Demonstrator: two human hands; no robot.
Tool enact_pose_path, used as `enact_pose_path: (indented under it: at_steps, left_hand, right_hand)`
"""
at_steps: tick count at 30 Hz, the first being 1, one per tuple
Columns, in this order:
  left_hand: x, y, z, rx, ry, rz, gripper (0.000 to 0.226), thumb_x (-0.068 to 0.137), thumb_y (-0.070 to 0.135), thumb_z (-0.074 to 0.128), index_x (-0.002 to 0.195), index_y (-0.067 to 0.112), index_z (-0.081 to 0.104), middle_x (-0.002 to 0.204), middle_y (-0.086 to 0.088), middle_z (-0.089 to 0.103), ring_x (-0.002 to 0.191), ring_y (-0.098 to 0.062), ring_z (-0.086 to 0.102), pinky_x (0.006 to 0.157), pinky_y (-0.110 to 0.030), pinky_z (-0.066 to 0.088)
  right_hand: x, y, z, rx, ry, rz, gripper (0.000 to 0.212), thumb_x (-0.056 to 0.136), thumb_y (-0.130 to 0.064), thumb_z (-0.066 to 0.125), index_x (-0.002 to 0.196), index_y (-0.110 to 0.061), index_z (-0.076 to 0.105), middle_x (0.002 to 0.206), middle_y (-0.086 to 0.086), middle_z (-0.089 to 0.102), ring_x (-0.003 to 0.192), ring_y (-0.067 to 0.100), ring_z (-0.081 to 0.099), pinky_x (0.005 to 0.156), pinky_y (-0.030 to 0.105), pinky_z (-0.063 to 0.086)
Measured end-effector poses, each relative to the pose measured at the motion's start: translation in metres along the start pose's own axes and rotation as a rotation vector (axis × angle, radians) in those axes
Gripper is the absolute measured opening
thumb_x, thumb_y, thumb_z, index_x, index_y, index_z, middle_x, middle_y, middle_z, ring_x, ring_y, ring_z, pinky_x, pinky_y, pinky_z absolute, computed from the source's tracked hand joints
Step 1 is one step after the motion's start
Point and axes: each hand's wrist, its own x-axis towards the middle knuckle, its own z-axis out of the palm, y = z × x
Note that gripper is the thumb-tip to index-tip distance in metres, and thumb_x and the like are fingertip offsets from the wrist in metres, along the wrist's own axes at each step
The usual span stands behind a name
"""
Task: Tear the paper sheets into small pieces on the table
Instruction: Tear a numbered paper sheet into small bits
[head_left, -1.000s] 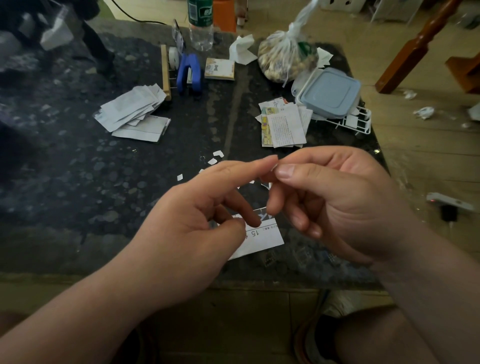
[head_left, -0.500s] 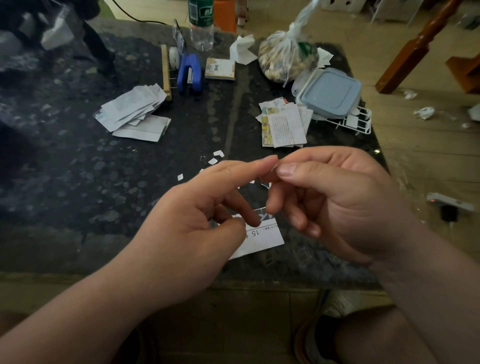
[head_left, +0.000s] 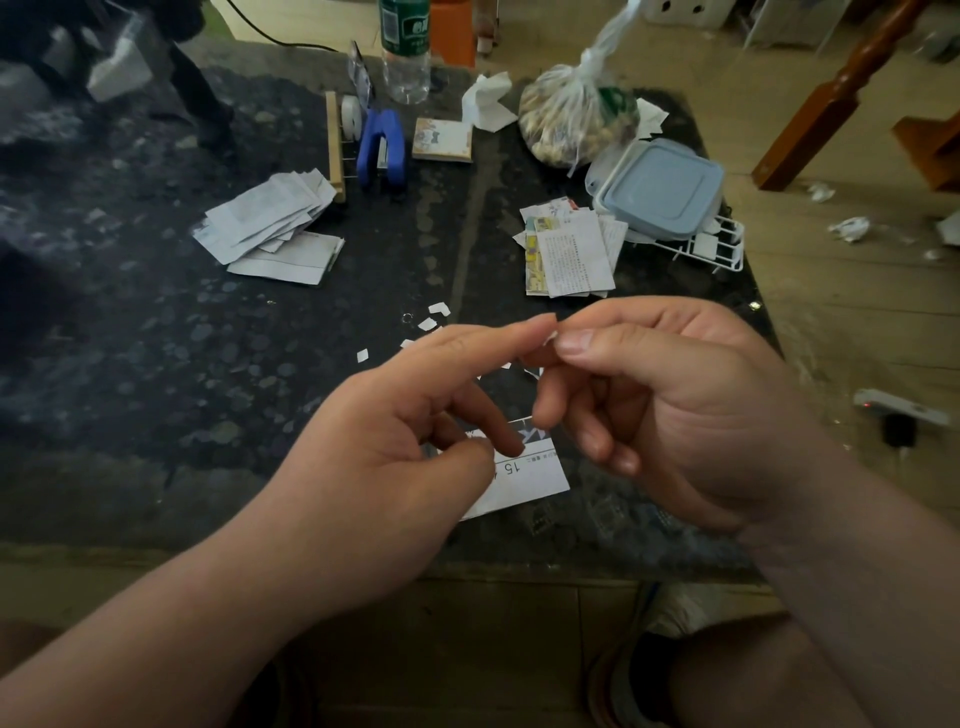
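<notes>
Over the near part of the dark table (head_left: 156, 364), my right hand (head_left: 675, 415) pinches a tiny white paper scrap (head_left: 549, 339) between thumb and index finger. The stretched index finger of my left hand (head_left: 374, 467) touches that scrap too. Lower down, my left thumb and middle finger pinch a white paper sheet (head_left: 530, 475) printed with "15"; most of it is hidden under the hand. Several small torn pieces (head_left: 436, 312) lie on the table just beyond my fingers.
A pile of white sheets (head_left: 270, 223) lies at the back left and a printed stack (head_left: 571, 254) at the back right. Behind them stand a blue stapler (head_left: 384, 150), a bottle (head_left: 405, 57), a tied bag (head_left: 576, 119) and a lidded box (head_left: 660, 187) on a wire rack.
</notes>
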Motion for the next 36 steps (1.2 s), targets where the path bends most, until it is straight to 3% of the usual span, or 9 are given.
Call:
enact_pose_path:
  at_steps: [5, 9, 14, 21, 25, 30, 34, 36]
  left_hand:
    - [-0.001, -0.001, -0.001, 0.093, 0.007, 0.042, 0.082, 0.075, -0.012, 0.054, 0.138, 0.039, 0.060, 0.130, 0.010, 0.062, 0.096, -0.027, 0.072, 0.071, -0.028, 0.051]
    - [-0.001, 0.000, -0.001, 0.132, 0.026, 0.062, 0.078, 0.076, -0.012, 0.056, 0.137, 0.036, 0.061, 0.131, 0.009, 0.062, 0.095, -0.027, 0.071, 0.073, -0.037, 0.056]
    - [-0.002, -0.001, -0.001, 0.184, 0.021, 0.082, 0.075, 0.078, -0.008, 0.056, 0.139, 0.036, 0.059, 0.131, 0.011, 0.061, 0.097, -0.025, 0.071, 0.075, -0.035, 0.057]
    - [-0.002, 0.000, 0.001, 0.174, 0.034, 0.054, 0.073, 0.079, -0.007, 0.058, 0.137, 0.038, 0.061, 0.129, 0.015, 0.061, 0.096, -0.024, 0.071, 0.074, -0.038, 0.057]
    - [-0.001, 0.004, 0.004, -0.128, 0.026, -0.101, 0.073, 0.074, -0.010, 0.058, 0.128, 0.038, 0.071, 0.117, 0.009, 0.071, 0.088, -0.018, 0.073, 0.066, -0.041, 0.055]
    - [-0.003, 0.006, 0.016, -0.682, 0.033, -0.258, 0.067, 0.064, -0.011, 0.059, 0.122, 0.019, 0.075, 0.121, -0.006, 0.073, 0.087, -0.020, 0.066, 0.069, -0.028, 0.055]
    - [-0.003, 0.004, 0.018, -0.821, 0.044, -0.311, 0.062, 0.060, 0.008, 0.064, 0.121, 0.014, 0.075, 0.118, -0.009, 0.072, 0.090, -0.022, 0.064, 0.070, -0.030, 0.055]
    - [-0.002, 0.005, 0.019, -0.805, 0.071, -0.326, 0.059, 0.060, 0.004, 0.066, 0.117, 0.015, 0.078, 0.108, -0.009, 0.074, 0.087, -0.021, 0.065, 0.068, -0.029, 0.054]
  right_hand:
    - [0.000, -0.001, 0.000, -0.003, -0.003, 0.025, 0.019, 0.083, -0.012, 0.058, 0.076, -0.006, 0.075, 0.062, 0.018, 0.067, 0.040, 0.018, 0.049, 0.035, 0.017, 0.033]
    - [0.000, -0.001, 0.001, -0.020, 0.015, 0.048, 0.017, 0.082, -0.013, 0.060, 0.075, -0.005, 0.074, 0.062, 0.019, 0.066, 0.040, 0.018, 0.049, 0.034, 0.016, 0.032]
    - [-0.001, -0.003, 0.003, -0.054, 0.065, 0.077, 0.020, 0.094, 0.002, 0.054, 0.081, 0.003, 0.069, 0.061, 0.018, 0.065, 0.041, 0.019, 0.049, 0.033, 0.017, 0.029]
    - [-0.001, -0.005, 0.005, -0.074, 0.093, 0.082, 0.023, 0.094, 0.000, 0.055, 0.074, -0.003, 0.067, 0.055, 0.014, 0.059, 0.040, 0.017, 0.046, 0.034, 0.018, 0.029]
    - [-0.001, -0.001, 0.006, -0.093, 0.111, 0.013, 0.016, 0.084, -0.011, 0.060, 0.071, -0.006, 0.069, 0.053, 0.011, 0.058, 0.040, 0.015, 0.046, 0.037, 0.019, 0.031]
    - [-0.002, 0.005, 0.012, -0.064, 0.149, -0.078, 0.017, 0.081, -0.012, 0.057, 0.070, -0.002, 0.064, 0.053, 0.012, 0.056, 0.040, 0.015, 0.045, 0.038, 0.018, 0.034]
    - [-0.002, 0.010, 0.016, -0.073, 0.170, -0.137, 0.015, 0.081, -0.007, 0.055, 0.070, 0.000, 0.063, 0.053, 0.012, 0.056, 0.041, 0.014, 0.046, 0.040, 0.017, 0.038]
    - [-0.002, 0.011, 0.016, -0.111, 0.172, -0.158, 0.015, 0.081, -0.007, 0.055, 0.070, -0.004, 0.065, 0.053, 0.011, 0.057, 0.042, 0.013, 0.047, 0.042, 0.017, 0.039]
